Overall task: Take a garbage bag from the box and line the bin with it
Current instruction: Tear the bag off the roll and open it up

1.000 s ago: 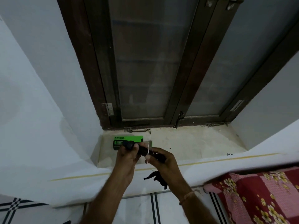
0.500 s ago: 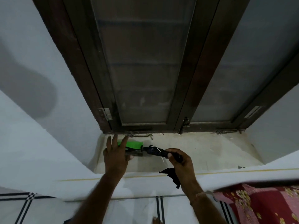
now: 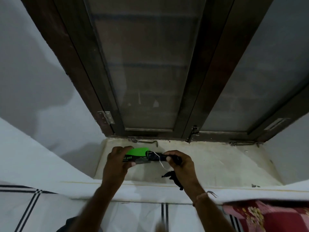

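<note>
White plaster wall [image 3: 38, 77] filled the left of the view, beside a dark wooden window frame [image 3: 78, 67] with a metal hinge [image 3: 105, 117] near its lower corner. Below the frame lay a pale stone sill [image 3: 217, 164], on which both hands worked. At left, the left hand [image 3: 117, 163] was curled around the near end of the green-and-black garbage-bag box [image 3: 136, 155], fingers over the top and thumb on the front face; the box sat low over the sill, though contact with the stone could not be judged. Projecting from the right end of the box was a black roll of bags [image 3: 156, 157], with a thin white string [image 3: 160, 160] trailing from it. Farther right, the right hand [image 3: 179, 166] was closed on the other end of that roll, and a loose black bag end [image 3: 173, 178] hung beneath the palm. A metal window hook [image 3: 145, 142] lay behind the box. At far right appeared a red floral cloth [image 3: 267, 215].
</note>
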The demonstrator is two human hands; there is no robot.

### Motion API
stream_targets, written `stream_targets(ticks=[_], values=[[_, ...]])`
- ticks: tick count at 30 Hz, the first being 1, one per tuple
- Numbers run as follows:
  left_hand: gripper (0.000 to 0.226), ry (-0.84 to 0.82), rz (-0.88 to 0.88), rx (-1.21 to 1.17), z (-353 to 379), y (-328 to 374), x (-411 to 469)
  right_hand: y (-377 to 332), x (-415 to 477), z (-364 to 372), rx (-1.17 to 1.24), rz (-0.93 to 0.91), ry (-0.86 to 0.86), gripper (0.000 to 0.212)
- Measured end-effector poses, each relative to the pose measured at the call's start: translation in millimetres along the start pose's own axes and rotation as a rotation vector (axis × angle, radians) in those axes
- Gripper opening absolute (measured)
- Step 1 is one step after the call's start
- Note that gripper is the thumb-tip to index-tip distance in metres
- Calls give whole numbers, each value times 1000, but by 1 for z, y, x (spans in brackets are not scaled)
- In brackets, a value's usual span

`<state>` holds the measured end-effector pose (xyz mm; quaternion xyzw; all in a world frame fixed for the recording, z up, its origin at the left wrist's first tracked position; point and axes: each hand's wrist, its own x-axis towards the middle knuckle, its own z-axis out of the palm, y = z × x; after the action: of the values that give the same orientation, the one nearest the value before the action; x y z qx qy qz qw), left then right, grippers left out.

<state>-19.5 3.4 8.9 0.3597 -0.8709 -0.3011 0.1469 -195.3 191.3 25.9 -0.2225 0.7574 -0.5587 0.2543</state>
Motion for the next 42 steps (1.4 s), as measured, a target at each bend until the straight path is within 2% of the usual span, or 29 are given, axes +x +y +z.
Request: stream_targets(ticks=[4, 8, 10, 11, 14, 16, 19, 22, 24, 26, 28, 30, 35, 42], values=[[56, -8, 40, -39, 7, 21, -3, -7, 0, 16, 12, -16, -139, 23], [56, 1, 24, -90, 7, 26, -3, -7, -6, 19, 155, 25, 11, 13], [57, 4, 33, -100, 9, 30, -4, -3, -7, 23, 107, -3, 103, 5], [57, 10, 28, -102, 11, 31, -5, -4, -8, 25, 107, -15, 76, 4], [59, 46, -14, -109, 9, 26, -9, -10, -11, 22, 171, -23, -61, 20], [59, 68, -23, -107, 6, 20, -11, -11, -12, 14, 249, -9, -38, 20], [57, 104, -42, -123, 4, 19, -12, -2, -8, 6, 283, 64, 100, 17], [58, 98, -36, -171, 5, 22, -12, -6, -7, 10, 442, 279, 19, 27], [60, 82, -17, -189, 6, 23, -12, -17, -13, 13, 632, 310, -30, 29], [61, 84, -21, -214, 7, 23, -13, -22, -14, 14, 706, 314, 63, 29], [61, 118, -30, -240, 5, 23, -13, -17, -9, 10, 758, 404, 171, 40], [61, 142, -32, -243, 4, 22, -13, -16, -8, 6, 771, 445, 126, 42], [61, 119, -26, -238, 7, 23, -10, -23, -14, 12, 502, 103, -85, 39], [60, 124, 7, -217, 8, 27, -9, -30, -10, 20, 429, -21, -16, 31]])
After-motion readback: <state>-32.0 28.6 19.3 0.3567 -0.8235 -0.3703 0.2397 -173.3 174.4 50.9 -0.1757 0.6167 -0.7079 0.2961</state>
